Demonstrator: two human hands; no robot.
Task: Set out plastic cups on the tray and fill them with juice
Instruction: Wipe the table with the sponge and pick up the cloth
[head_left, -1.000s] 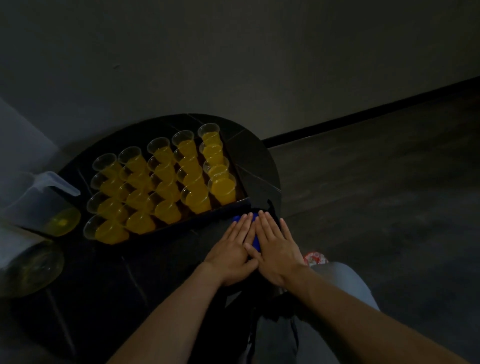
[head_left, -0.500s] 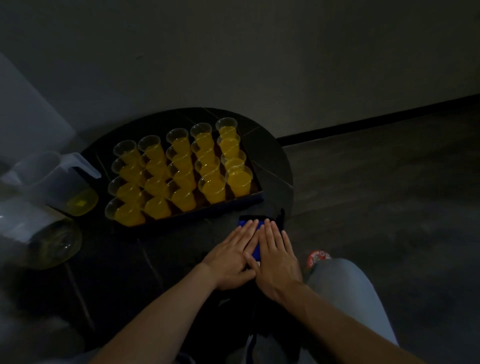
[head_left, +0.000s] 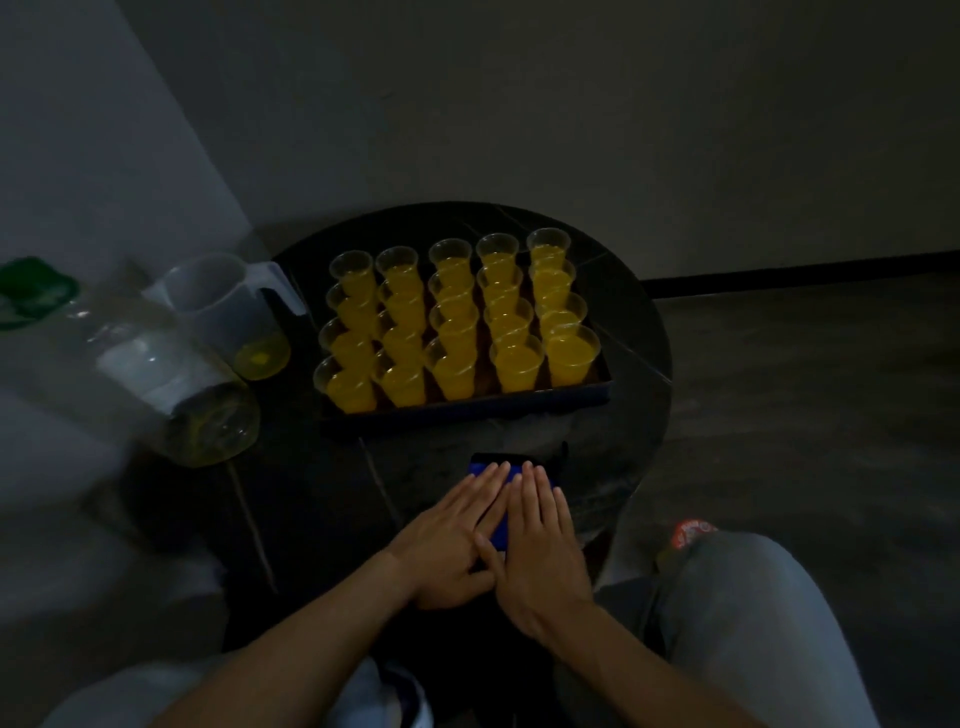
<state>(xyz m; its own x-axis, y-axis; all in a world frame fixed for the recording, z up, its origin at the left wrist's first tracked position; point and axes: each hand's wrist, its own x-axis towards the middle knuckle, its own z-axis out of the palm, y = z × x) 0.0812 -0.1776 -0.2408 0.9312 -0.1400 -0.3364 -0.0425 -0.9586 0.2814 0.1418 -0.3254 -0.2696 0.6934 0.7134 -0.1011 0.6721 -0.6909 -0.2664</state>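
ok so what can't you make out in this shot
Head view, dim:
Blue object: mostly covered by the left hand and right hand; identity unclear.
Big bottle: blurred, label unreadable.
Green shape: cut by the left edge.
Rear cups: bases hidden by front cups.

bare forearms (head_left: 311, 639), light grey trousers (head_left: 753, 603)

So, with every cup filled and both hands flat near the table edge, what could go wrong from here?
1. The cups stand packed rim to rim in the tray, well filled; a knock to the tray could slop juice.
2. The left hand and right hand lie flat on a blue object near the table's edge; it might slide off.
3. The light is dim, so a spill could go unnoticed.
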